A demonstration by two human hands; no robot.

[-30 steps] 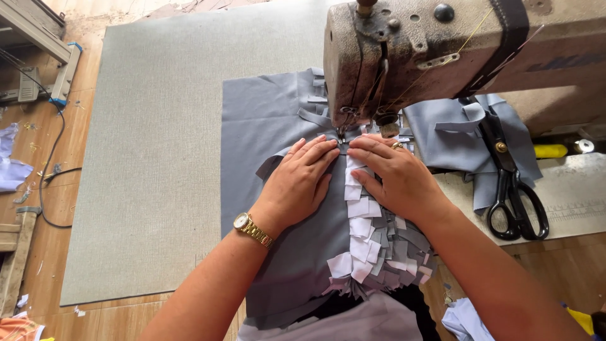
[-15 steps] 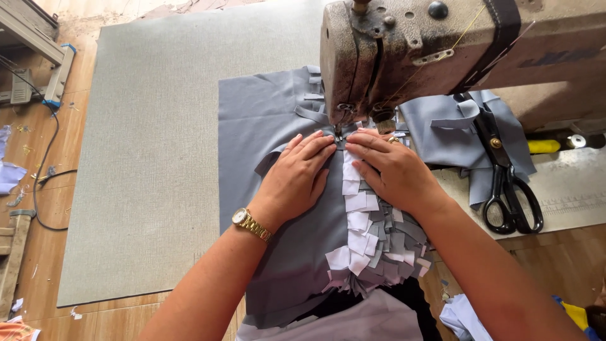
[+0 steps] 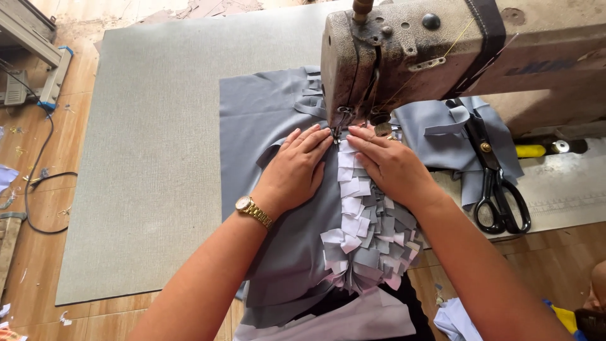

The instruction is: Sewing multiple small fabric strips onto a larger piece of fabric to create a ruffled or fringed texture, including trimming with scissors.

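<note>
Both hands lay flat on grey cloth (image 3: 265,126) at the foot of an old sewing machine (image 3: 442,50). The left hand (image 3: 300,167), with a gold watch (image 3: 253,211) on its wrist, pressed the cloth just left of a row of small grey and white tabs (image 3: 363,233). The right hand (image 3: 388,164) rested on the row's right side, its fingertips near the needle. Black scissors (image 3: 495,189) lay to the right on more grey pieces (image 3: 435,136), and a grey mat (image 3: 151,158) covered the wooden table (image 3: 31,189).
</note>
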